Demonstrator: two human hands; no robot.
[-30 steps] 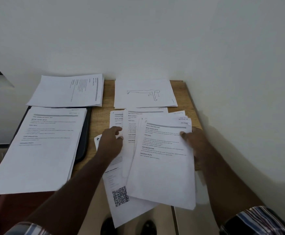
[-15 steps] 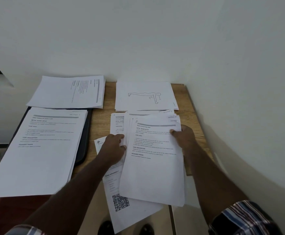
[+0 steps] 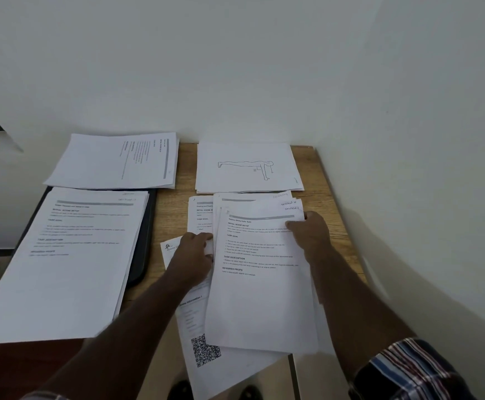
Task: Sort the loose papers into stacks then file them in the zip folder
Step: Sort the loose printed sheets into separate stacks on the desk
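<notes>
The loose pile [image 3: 261, 284] lies fanned on the near right part of the table [image 3: 175, 223], its near end hanging past the table's front edge. The right hand [image 3: 310, 235] pinches the pile's top sheets at their far right corner, thumb on the print, the other fingers hidden beneath. The left hand [image 3: 193, 255] rests at the pile's left edge, fingertips curled onto the sheets there — whether they actually grip one I cannot tell. Under the pile a QR sheet [image 3: 206, 350] juts out toward the viewer, and another printed sheet shows at the far left, both mostly covered.

Beyond the pile, against the wall, sits the drawing stack [image 3: 247, 168], a line figure on top. Left of that lies a text stack [image 3: 114, 161], turned sideways. Left of the pile, a large stack [image 3: 65, 261] covers the zip folder [image 3: 146, 241] — only its dark right edge and a far corner show. The print on every sheet is too small to read fully. Striped sleeves [image 3: 408, 368] are cut off at the bottom edge, and two dark shapes below the table cannot be made out.
</notes>
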